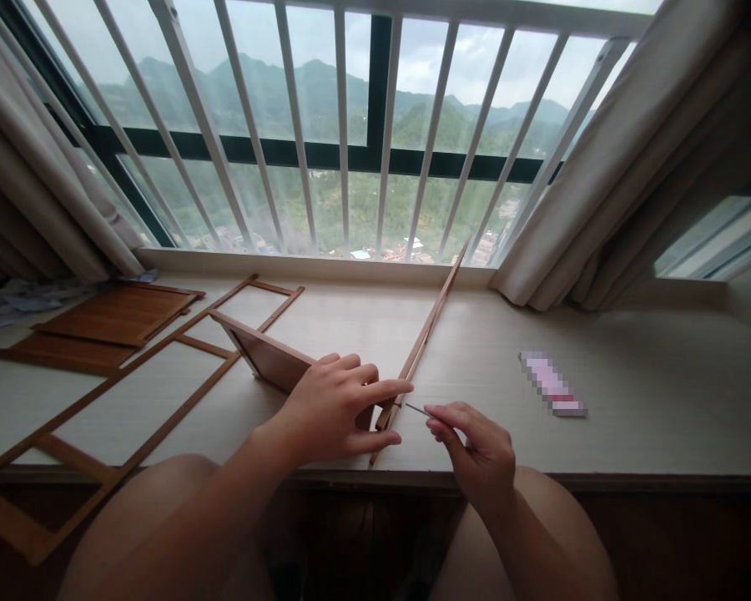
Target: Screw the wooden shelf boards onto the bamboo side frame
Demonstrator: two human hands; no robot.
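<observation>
While the left hand touches strips, the right pinches a rod.

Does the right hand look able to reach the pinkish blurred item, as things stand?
Probably yes: nothing visible lies between the right hand and the pinkish item, though that hand holds a thin tool.

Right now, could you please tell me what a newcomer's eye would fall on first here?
Probably the wide, dark-green-framed window behind white metal bars, across the top. Next, the long brown wooden ladder-shaped frame, slanting over the pale ledge at left. Then, just right of centre, the right hand, holding a thin grey metal rod toward slim brown wooden strips.
</observation>
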